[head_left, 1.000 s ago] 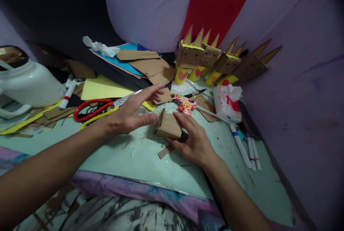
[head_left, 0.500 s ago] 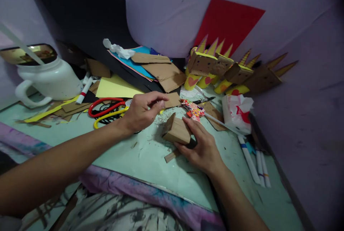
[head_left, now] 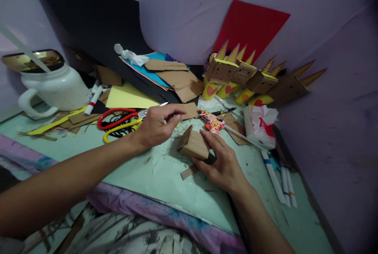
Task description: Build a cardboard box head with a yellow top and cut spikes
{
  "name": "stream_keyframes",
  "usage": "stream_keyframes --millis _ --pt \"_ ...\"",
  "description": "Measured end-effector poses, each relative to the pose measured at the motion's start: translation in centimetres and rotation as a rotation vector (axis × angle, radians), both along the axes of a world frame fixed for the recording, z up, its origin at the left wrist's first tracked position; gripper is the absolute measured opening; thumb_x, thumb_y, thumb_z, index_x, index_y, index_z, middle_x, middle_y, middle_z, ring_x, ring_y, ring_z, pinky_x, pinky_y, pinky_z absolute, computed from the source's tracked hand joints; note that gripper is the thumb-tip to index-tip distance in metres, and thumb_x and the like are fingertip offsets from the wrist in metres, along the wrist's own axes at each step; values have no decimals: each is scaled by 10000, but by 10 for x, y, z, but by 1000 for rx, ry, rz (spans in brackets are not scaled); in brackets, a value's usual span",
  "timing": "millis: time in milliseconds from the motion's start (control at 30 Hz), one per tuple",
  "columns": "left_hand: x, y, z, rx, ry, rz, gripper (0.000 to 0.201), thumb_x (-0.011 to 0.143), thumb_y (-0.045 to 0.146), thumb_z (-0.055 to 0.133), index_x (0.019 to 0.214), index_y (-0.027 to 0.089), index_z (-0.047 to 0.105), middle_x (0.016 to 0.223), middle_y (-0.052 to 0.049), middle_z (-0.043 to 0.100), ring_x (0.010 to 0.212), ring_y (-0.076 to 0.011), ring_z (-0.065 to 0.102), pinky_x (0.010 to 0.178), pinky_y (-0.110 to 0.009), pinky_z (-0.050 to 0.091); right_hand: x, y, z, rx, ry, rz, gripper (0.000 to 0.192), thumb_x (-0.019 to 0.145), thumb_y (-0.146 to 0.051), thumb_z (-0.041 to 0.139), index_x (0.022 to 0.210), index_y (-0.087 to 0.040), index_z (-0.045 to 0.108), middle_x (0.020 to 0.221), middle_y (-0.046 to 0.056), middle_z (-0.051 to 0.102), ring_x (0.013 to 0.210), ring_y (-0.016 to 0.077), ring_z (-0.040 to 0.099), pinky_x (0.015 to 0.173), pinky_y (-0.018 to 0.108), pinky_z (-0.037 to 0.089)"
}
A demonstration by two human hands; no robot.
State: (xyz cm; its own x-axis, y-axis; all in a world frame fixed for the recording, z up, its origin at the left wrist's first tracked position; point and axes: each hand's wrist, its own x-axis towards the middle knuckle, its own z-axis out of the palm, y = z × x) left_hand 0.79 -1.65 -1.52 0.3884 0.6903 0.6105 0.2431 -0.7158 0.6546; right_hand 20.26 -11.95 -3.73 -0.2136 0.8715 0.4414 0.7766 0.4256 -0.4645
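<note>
1. Holding a small cardboard box (head_left: 193, 146) on a pale green table (head_left: 153, 175), the right hand (head_left: 223, 163) sits just right of centre, fingers wrapped over the box's top and right side, thumb under its near edge.
2. At about 10 o'clock from the box, the left hand (head_left: 156, 125) hovers above the table, loosely curled, thumb and forefinger pinched together. Whether anything small sits between them is too blurred to tell.
3. Close behind that hand, at 9 to 10 o'clock, lie scissors with red and yellow handles (head_left: 118, 122), blades pointing toward the hand.
4. A thin cardboard strip (head_left: 189, 172) lies on the table at 6 o'clock from the box, just beside the right thumb.
5. At 1 o'clock from the box rests a bright patterned paper shape (head_left: 212, 121); beyond it, at 12 to 1 o'clock, stands a row of cardboard figures with yellow spikes and heart cups (head_left: 236, 75).
6. A white jug (head_left: 54, 86) stands at the far left; markers (head_left: 279, 179) lie along the right edge.
7. Judging by the pose, a box is being assembled or trimmed: one hand steadies it while the other fetches something.
8. A sensible next move calls for keeping the box pinned flat and bringing the pinched left fingers to its open left face, aligned with the edge.
</note>
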Motion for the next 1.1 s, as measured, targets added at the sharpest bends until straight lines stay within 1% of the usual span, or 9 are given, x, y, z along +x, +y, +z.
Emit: stream_keyframes --millis 133,367,533,667,767,867,967,1033,1100 --pt "-1 0 -1 29 24 13 178 812 161 526 892 123 681 842 -47 724 726 -137 642 682 -233 498 0 0 1 0 -26 -1 621 712 -212 675 1293 -172 459 1198 171 581 1096 306 569 911 471 486" --pt "-3 0 -1 -2 -4 21 174 802 148 533 892 114 679 805 -49 720 666 -122 627 611 -215 487 5 -2 4 -12 -30 3 611 705 -219 693 1277 -158 486 1167 170 595 1064 306 586 888 453 506" --pt "-4 -1 -3 15 6 28 177 807 161 533 892 119 682 782 -43 709 657 -127 622 606 -225 484 9 -6 6 5 -16 34 607 718 -217 683 1285 -164 476 1183 184 592 1104 318 573 906 474 494" --pt "-4 -2 -2 -6 5 29 190 822 177 516 896 112 678 750 -46 699 642 -133 627 595 -234 486 15 -12 10 -90 52 17 584 687 -204 710 1243 -212 529 1188 142 614 1098 305 582 913 464 488" --pt "-5 -3 0 -18 13 39 183 826 185 516 892 117 673 736 -45 692 644 -136 628 601 -243 488 20 -14 13 -168 277 -87 583 624 -204 760 1178 -232 581 1171 108 639 1063 304 605 904 460 494" --pt "-6 -5 1 -35 13 24 153 817 196 541 903 141 655 746 -36 678 663 -137 620 605 -246 490 21 -11 15 -162 741 -171 579 611 -329 775 1150 -217 594 1105 114 676 962 323 652 788 457 548" --pt "-4 -11 2 -126 -6 -72 202 795 196 571 991 151 594 827 -41 648 699 -134 609 629 -249 508 14 -6 17 -203 1096 -97 525 672 -444 683 1132 -202 608 994 123 712 857 318 682 713 458 568" --pt "-1 -17 2 -202 -21 -167 291 784 198 585 1068 160 533 899 -53 614 752 -144 609 673 -265 524 5 -3 19 -227 1179 -59 515 695 -427 645 1161 -215 593 985 106 716 882 305 680 738 452 566" --pt "4 -24 1 -228 -30 -244 369 772 221 608 1119 182 487 1033 -83 566 879 -176 601 750 -297 529 -5 -1 21 -246 1221 -26 537 686 -414 644 1179 -211 580 983 103 716 902 306 675 740 450 566"
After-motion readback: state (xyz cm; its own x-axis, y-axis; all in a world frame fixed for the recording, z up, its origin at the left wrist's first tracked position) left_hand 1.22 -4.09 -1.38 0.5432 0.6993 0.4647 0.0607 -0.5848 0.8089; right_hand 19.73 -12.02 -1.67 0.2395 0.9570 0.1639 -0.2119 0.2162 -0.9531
